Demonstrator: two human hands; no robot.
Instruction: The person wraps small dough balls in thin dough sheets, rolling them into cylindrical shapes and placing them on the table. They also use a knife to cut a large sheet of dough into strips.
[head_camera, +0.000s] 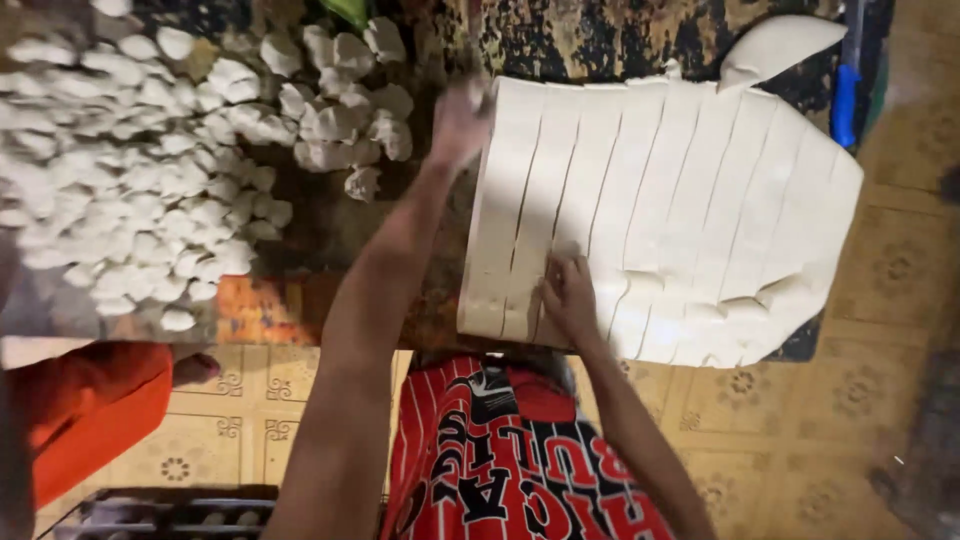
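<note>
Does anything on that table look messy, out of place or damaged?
Mostly tidy. The dough sheet is slit into even strips, but its near right corner looks crumpled, and a loose flap curls up at the far edge. The cut pieces lie in a heap.

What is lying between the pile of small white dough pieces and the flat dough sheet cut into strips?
In the head view, the left hand and its forearm cross that gap above the dark patterned table, between the dough pieces and the dough sheet.
</note>
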